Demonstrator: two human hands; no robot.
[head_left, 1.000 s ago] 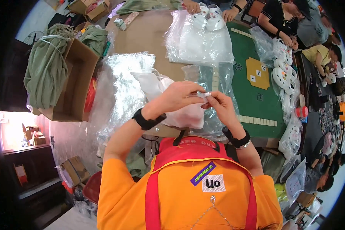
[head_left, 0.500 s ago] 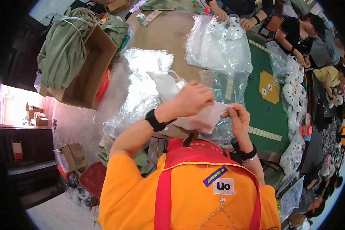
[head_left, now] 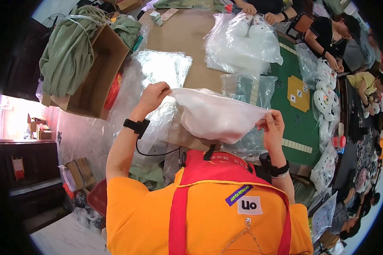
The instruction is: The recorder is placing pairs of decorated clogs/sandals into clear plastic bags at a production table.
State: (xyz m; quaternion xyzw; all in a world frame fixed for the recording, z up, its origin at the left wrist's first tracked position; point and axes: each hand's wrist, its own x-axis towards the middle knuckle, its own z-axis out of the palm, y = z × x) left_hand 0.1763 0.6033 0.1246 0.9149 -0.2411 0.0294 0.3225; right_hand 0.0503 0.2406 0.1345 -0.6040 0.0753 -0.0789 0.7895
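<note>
A thin, cloudy-white bag is stretched sideways in front of my chest, sagging in the middle. My left hand pinches its upper left corner. At the opposite end, my right hand grips the right corner between thumb and fingers. Beneath and behind it lie clear plastic bags on the table. A stack of shiny clear plastic sleeves is just beyond my left hand.
An open cardboard box draped with green cloth stands at left. Across the table, a co-worker's hands touch bagged white patterned items. A green mat with a yellow panel lies at right, beside more bagged patterned items.
My left hand has moved left from over the bag to its upper left corner, pulling it out wide. My right hand keeps its corner, shifted slightly right and up.
</note>
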